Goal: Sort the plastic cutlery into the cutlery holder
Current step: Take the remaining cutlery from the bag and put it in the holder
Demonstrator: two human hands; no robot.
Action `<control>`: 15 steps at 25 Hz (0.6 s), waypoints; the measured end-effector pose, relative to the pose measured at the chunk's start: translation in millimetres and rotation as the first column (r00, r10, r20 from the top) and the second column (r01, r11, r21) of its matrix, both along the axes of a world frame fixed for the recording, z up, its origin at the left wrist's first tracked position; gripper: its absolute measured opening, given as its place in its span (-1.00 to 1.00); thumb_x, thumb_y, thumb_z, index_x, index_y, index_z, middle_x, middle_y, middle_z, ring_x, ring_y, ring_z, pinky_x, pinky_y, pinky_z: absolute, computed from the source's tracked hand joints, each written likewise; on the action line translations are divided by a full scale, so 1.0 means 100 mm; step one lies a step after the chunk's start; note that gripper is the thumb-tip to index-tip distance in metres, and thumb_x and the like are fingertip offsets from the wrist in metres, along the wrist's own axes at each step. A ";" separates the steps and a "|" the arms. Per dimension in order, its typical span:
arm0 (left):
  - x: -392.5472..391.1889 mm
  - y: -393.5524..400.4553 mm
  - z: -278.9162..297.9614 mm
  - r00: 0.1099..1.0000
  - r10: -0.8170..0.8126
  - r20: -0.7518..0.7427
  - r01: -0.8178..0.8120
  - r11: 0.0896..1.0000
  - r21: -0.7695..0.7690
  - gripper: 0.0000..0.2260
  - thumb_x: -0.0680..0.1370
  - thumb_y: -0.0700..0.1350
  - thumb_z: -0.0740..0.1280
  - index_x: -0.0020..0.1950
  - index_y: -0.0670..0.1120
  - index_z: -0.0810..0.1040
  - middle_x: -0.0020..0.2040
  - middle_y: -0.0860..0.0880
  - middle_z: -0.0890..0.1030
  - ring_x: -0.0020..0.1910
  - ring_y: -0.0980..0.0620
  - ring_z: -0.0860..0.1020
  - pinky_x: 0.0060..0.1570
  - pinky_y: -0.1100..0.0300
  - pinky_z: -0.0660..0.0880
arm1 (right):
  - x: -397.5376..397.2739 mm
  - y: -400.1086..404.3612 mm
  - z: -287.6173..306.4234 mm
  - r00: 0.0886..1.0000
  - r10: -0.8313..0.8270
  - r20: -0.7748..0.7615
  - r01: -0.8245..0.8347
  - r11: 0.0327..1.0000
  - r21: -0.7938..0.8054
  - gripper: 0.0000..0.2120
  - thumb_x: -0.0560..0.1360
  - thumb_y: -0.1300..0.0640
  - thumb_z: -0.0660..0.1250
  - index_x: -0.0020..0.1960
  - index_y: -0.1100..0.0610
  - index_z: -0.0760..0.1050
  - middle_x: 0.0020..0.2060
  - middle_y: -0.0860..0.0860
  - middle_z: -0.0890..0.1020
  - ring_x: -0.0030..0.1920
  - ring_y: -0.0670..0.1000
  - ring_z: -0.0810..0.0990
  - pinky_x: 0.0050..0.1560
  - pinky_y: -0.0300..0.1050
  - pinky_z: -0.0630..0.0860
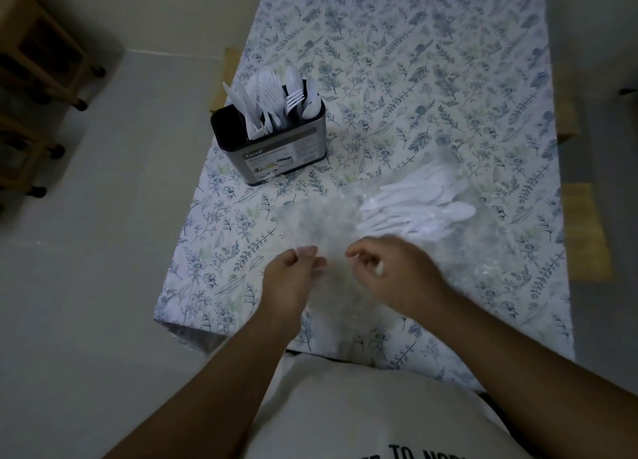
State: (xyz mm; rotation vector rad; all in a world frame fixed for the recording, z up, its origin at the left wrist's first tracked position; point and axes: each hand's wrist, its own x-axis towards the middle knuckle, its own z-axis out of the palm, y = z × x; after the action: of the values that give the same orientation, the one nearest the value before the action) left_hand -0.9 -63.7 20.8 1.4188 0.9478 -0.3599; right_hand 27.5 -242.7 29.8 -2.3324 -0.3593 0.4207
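Observation:
A clear plastic bag (331,223) lies on the table near the front edge, with several white plastic spoons (417,210) inside its far right part. My left hand (290,279) pinches the bag's near edge on the left. My right hand (390,272) pinches the same edge on the right, a small gap between the two hands. The metal cutlery holder (276,154) stands at the table's left side, farther back. White forks, knives and spoons (276,99) stand upright in its middle and right compartments. Its left compartment looks dark and empty.
A floral tablecloth (431,78) covers the long table, which runs away from me. The cloth's left edge is close to the holder. A wooden trolley on castors (38,61) stands on the floor at far left. Wooden table corners (583,230) stick out on the right.

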 end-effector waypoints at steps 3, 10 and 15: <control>0.00 0.13 -0.06 0.992 0.125 0.014 -0.126 0.987 0.098 -0.68 0.62 -0.25 0.24 0.36 -0.04 0.45 -0.16 -0.04 0.64 -0.28 0.06 0.58 -0.32 0.21 0.48 | 0.35 -0.34 -0.18 0.962 -0.063 0.265 0.112 0.978 -0.175 -0.70 0.49 0.16 0.40 0.22 0.01 0.62 0.21 0.00 0.63 0.24 0.10 0.52 0.25 0.15 0.51; 0.11 0.00 -0.18 0.652 -0.749 -0.117 0.440 0.248 0.863 -0.45 0.63 0.09 0.22 0.61 0.09 0.18 0.64 0.00 0.11 0.62 -0.07 0.00 0.52 -0.09 -0.08 | 0.51 -0.57 -0.60 0.993 0.034 0.117 0.011 0.932 -0.362 -0.40 0.55 0.12 0.41 0.55 0.11 0.33 0.56 0.06 0.34 0.58 0.13 0.23 0.53 0.08 0.22; 0.24 -0.12 -0.52 0.586 -0.750 -0.307 0.561 0.102 0.822 -0.41 0.68 0.12 0.05 0.65 0.04 -0.11 0.66 -0.05 -0.11 0.62 -0.14 -0.20 0.55 -0.21 -0.18 | 0.55 -0.65 -0.80 0.928 0.003 0.373 0.091 0.968 -0.235 -0.59 0.37 0.43 0.52 0.20 0.26 0.65 0.15 0.16 0.71 0.21 0.24 0.61 0.26 0.10 0.55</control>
State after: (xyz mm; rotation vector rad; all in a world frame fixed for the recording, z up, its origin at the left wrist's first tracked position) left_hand 22.6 -75.7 -31.1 2.8492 0.1388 -0.3930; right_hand 82.6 -307.8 -49.8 -2.6634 -0.4526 -0.0068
